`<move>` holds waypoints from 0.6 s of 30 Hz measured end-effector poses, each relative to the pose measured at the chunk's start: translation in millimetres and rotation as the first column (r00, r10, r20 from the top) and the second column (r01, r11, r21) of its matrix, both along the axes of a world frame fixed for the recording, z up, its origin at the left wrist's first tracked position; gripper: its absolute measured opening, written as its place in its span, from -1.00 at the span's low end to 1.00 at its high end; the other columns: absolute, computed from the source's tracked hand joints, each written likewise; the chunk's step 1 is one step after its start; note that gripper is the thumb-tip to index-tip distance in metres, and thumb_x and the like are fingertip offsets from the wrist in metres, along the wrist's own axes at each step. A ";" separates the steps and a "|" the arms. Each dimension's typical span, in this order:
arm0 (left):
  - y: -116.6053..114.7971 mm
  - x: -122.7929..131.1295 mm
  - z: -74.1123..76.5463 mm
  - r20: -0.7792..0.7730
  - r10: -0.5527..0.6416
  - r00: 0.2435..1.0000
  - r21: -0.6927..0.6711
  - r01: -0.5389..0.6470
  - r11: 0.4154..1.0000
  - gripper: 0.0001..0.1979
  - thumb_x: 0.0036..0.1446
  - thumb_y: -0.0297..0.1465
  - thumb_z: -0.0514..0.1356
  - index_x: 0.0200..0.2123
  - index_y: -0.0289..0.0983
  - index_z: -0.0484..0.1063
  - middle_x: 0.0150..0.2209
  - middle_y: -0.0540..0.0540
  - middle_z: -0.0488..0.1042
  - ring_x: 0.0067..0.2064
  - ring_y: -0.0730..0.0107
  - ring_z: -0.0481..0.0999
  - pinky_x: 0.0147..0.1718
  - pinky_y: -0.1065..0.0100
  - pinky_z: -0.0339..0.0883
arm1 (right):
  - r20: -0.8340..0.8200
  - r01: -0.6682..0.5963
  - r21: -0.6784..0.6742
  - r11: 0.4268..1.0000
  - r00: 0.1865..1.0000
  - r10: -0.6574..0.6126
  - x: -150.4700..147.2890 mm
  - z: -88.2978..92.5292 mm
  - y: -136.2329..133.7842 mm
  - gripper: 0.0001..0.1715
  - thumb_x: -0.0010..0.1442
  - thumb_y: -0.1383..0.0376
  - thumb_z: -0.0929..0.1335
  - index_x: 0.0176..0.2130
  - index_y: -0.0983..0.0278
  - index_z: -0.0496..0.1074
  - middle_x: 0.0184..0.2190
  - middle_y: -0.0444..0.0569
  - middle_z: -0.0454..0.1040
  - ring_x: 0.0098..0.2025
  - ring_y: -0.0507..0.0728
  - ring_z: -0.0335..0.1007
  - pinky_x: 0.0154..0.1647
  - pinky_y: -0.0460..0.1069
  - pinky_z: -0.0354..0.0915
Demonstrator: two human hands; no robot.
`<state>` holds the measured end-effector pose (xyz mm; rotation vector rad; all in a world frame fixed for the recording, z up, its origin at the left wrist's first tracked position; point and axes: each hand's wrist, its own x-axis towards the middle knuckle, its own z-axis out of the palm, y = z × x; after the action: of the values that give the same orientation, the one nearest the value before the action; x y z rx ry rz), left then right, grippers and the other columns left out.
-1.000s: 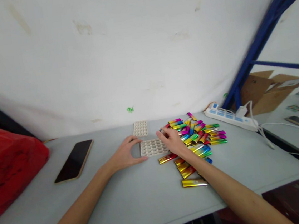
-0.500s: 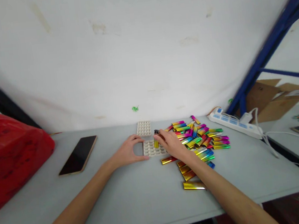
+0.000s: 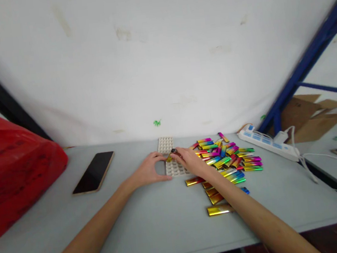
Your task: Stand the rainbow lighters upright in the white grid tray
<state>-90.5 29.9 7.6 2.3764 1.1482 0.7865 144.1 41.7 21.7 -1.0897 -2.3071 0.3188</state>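
Note:
My left hand [image 3: 149,170] curls round the left edge of a white tray with rows of round holes [image 3: 176,170], thumb in front and fingers behind. My right hand [image 3: 190,161] pinches a yellow lighter [image 3: 170,156] by its dark top and holds it over the tray's far left corner, close to my left fingertips. A heap of shiny rainbow-coloured lighters [image 3: 227,158] lies just right of the tray, partly under my right forearm. A second holed tray [image 3: 165,144] lies behind, near the wall.
A dark phone [image 3: 93,172] lies to the left on the grey table [image 3: 155,221]. A red plastic bag [image 3: 11,160] fills the far left. At the right lie a white power strip [image 3: 268,144] with cables, blue shelf posts and cardboard boxes [image 3: 310,114].
My right hand picked a lighter from the heap and carried it left over the tray to its far left corner. My left hand stayed on the tray's edge.

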 end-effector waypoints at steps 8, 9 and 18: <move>-0.6 0.9 1.7 -0.025 0.001 1.000 -0.006 -0.001 1.000 -0.30 -0.14 -0.06 0.56 0.08 -0.15 0.58 0.10 -0.17 0.50 0.15 -0.02 0.50 0.25 0.00 0.38 | 0.230 -0.007 0.120 0.993 0.973 -0.021 -12.3 4.4 3.4 -0.71 0.51 0.15 0.29 -0.14 0.30 0.47 -0.18 0.08 0.57 -0.17 0.16 0.51 -0.14 -0.02 0.32; -0.3 0.8 1.5 -0.026 -0.002 1.000 -0.006 0.002 1.000 -0.30 -0.14 -0.05 0.56 0.07 -0.16 0.58 0.09 -0.17 0.50 0.15 -0.01 0.50 0.25 0.01 0.38 | 0.243 0.000 0.134 0.991 0.969 -0.033 -11.0 6.2 1.2 -0.69 0.52 0.13 0.28 -0.11 0.30 0.48 -0.18 0.08 0.56 -0.16 0.16 0.51 -0.14 -0.01 0.33; 1.7 -0.8 -2.5 -0.025 0.007 1.000 0.005 -0.007 1.000 -0.33 -0.13 -0.02 0.54 0.00 -0.23 0.57 0.12 -0.20 0.48 0.17 -0.03 0.49 0.29 0.03 0.34 | 0.167 0.189 0.218 0.957 0.959 -0.228 68.7 13.8 15.2 -0.68 0.49 0.36 0.25 0.06 0.31 0.54 -0.03 0.17 0.59 0.04 0.25 0.52 0.16 0.13 0.38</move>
<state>-91.3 31.6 5.1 2.3940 1.1668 0.7651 212.7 56.9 35.5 -1.2939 -2.2993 -0.1038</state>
